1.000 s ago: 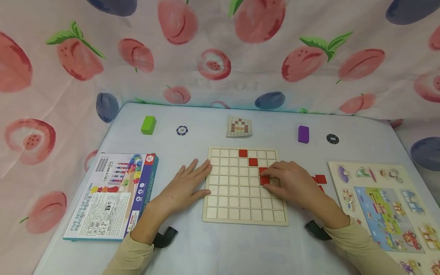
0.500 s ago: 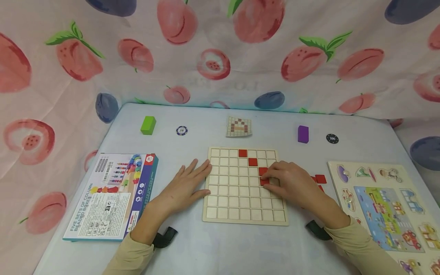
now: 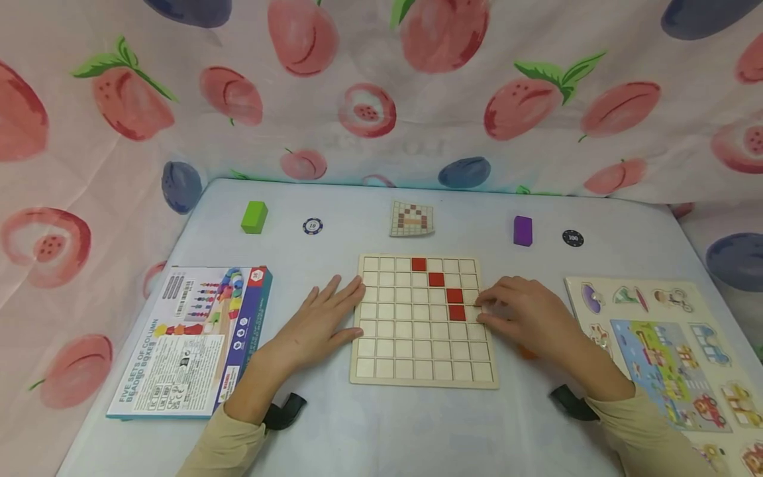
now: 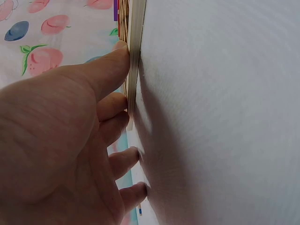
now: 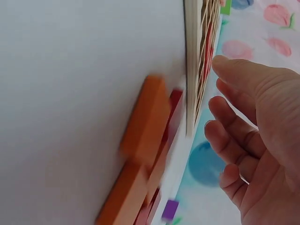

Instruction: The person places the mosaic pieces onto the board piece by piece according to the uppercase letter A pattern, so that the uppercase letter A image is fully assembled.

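A wooden grid board [image 3: 405, 350] lies mid-table. Several red square tiles [image 3: 456, 313] sit in its cells, stepping down to the right. My left hand [image 3: 322, 326] spreads its fingers against the board's left edge; in the left wrist view, the thumb touches the board's side. Over the right edge hovers my right hand [image 3: 530, 317], fingers loosely bent, thumb apart, with nothing between them. Orange blocks [image 5: 146, 119] and dark red pieces [image 5: 176, 105] lie by the board in the right wrist view. From the head, the right hand mostly covers them.
Behind the board stands a small pattern card [image 3: 412, 219]. A green block [image 3: 254, 217], a purple block [image 3: 522, 230] and two chips, one blue-white [image 3: 312, 226] and one black [image 3: 573, 238], line the back. A box [image 3: 191, 341] flanks the left, a picture puzzle [image 3: 661, 371] the right.
My right hand has let go of the lowest red tile and drawn back rightward to the board's edge, uncovering the tile in its cell. The left hand has stayed in place.
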Available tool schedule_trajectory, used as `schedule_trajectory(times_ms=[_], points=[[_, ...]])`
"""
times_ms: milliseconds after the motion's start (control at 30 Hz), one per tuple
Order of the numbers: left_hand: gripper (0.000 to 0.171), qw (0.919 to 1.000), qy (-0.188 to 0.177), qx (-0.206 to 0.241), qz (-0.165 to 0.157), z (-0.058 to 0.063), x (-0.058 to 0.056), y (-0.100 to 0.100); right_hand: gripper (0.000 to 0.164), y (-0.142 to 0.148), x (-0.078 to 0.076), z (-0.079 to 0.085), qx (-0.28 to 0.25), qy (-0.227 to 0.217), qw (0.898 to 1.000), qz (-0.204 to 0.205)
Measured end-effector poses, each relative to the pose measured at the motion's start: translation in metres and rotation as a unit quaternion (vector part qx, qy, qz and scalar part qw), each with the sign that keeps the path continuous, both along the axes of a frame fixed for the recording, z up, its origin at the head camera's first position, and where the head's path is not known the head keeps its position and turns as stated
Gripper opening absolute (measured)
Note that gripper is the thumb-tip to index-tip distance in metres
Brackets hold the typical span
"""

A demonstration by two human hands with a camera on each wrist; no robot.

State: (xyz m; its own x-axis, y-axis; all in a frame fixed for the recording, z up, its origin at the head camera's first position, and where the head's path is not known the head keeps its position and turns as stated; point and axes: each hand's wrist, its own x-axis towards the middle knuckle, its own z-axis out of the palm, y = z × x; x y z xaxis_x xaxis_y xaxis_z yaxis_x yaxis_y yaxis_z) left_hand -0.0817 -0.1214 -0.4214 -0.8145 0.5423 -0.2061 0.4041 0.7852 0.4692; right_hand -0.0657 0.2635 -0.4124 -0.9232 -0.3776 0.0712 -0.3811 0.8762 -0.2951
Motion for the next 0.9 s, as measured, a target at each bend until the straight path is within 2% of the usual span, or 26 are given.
schedule_trajectory(times_ms=[167,400,467,733,900], points=[[0.078,1.0,-0.001,-0.001,0.001,0.0,0.0,0.001,0.023,0.024,0.006,0.0,-0.004,-0.01,1.0,-0.029],[0.078,1.0,0.0,0.001,0.001,0.0,0.001,0.001,0.028,0.054,0.016,0.0,0.005,0.021,0.998,-0.056],[0.078,1.0,0.001,0.0,0.002,0.0,0.0,0.001,0.029,0.059,0.018,0.0,0.011,0.017,0.998,-0.066],[0.078,1.0,-0.003,0.0,0.002,0.0,0.0,0.0,0.031,0.068,0.02,-0.001,0.03,-0.001,0.997,-0.078],[0.077,1.0,-0.002,0.0,0.001,0.001,0.0,0.0,0.029,0.067,0.018,0.0,0.04,-0.028,0.995,-0.088]])
